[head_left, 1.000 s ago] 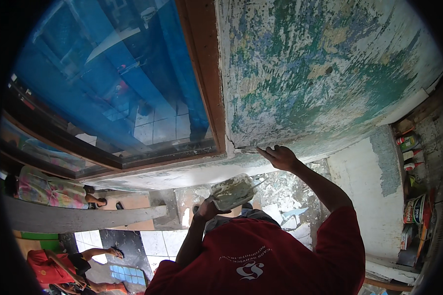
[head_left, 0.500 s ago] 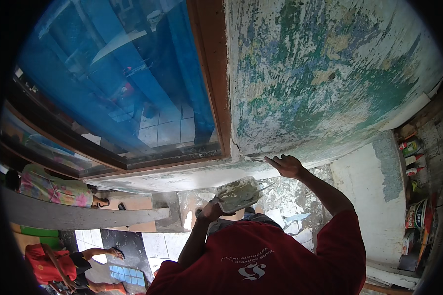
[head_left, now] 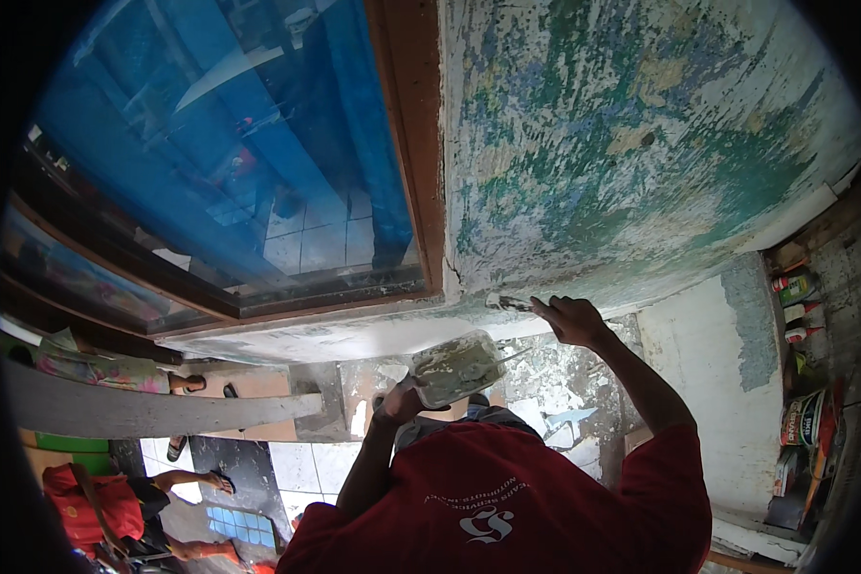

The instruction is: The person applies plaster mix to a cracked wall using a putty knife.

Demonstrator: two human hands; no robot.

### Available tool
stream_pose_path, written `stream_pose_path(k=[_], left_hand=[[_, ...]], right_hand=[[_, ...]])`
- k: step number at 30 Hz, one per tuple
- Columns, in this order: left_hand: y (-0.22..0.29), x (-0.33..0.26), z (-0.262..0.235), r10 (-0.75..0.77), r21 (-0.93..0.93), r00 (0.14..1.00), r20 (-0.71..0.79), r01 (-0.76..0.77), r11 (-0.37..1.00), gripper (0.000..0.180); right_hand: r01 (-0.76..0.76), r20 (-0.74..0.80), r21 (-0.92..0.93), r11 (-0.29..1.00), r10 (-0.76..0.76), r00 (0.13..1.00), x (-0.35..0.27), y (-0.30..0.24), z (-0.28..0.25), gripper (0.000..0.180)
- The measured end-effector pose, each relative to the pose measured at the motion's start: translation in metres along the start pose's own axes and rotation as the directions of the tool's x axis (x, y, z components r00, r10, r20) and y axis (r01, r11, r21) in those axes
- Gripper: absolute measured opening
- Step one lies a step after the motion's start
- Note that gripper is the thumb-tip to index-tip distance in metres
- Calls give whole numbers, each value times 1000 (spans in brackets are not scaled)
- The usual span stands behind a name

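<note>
My left hand [head_left: 404,400] grips the side of a shallow rectangular plastic tub [head_left: 457,371], its inside smeared with pale paste. A thin light stick juts from the tub's right side. Closed round a putty knife [head_left: 513,303], my right hand [head_left: 571,320] is up at the wall, just right of the window's lower corner. The knife's blade lies close to the surface; whether it touches, I cannot tell. Patchy white, green and blue paint covers the wall [head_left: 584,153], with a crack beside the window frame.
A brown-framed window [head_left: 419,163] with blue behind the glass fills the upper left. A grey ledge [head_left: 163,413] runs below it. At lower left a person in red [head_left: 91,507] sits; another stands nearby. Containers and a paint can [head_left: 802,421] line the right side.
My right hand and the putty knife have shifted slightly right along the wall. The tub in my left hand has moved a little left. Another foot shows at lower left.
</note>
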State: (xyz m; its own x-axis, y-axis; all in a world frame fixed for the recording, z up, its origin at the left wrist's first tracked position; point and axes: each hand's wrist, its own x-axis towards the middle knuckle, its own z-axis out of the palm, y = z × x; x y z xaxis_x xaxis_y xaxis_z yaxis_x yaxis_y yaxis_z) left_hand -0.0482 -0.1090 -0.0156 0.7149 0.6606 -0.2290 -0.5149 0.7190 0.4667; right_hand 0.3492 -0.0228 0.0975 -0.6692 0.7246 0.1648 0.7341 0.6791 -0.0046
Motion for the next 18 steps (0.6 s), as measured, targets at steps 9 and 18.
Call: stream_pose_path(k=[9, 18], left_hand=[[14, -2, 60, 113, 87, 988, -109, -103, 991, 71], [2, 17, 122, 334, 107, 930, -154, -321, 941, 76]], right_hand=[[-368, -242, 475, 800, 520, 819, -16, -69, -85, 30], [-297, 113, 284, 912, 276, 955, -24, -115, -107, 32]])
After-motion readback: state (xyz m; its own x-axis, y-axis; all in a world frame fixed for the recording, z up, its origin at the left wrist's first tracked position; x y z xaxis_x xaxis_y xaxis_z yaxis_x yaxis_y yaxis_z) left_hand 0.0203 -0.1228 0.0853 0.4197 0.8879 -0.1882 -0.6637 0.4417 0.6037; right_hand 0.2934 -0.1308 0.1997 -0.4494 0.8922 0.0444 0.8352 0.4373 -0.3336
